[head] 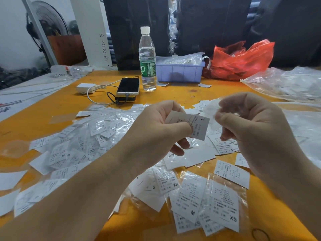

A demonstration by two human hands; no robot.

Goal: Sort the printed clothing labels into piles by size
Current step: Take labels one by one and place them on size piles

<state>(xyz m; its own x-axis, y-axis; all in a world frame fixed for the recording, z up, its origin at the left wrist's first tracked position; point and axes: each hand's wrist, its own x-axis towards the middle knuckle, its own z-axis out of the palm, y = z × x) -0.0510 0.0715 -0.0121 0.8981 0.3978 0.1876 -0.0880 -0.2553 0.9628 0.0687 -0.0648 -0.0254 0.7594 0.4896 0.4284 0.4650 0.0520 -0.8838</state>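
Observation:
My left hand [156, 129] pinches a white printed label marked L [196, 126], held above the orange table [52, 105]. Just right of it, my right hand [250, 122] grips a crumpled clear plastic sleeve [211, 108] between thumb and fingers. A large loose heap of labels in clear sleeves [83, 136] lies to the left. Near the front edge lie labels marked M [188, 199], XS [224, 204], XL [231, 173] and S [147, 186]. An XXL label [175, 160] sits under my left hand.
A water bottle [147, 61], a phone on a power bank [128, 86] with cables and a white charger [86, 87] stand at the back. A lilac tray [179, 73], a red plastic bag [241, 60] and clear bags [286, 82] lie behind and to the right.

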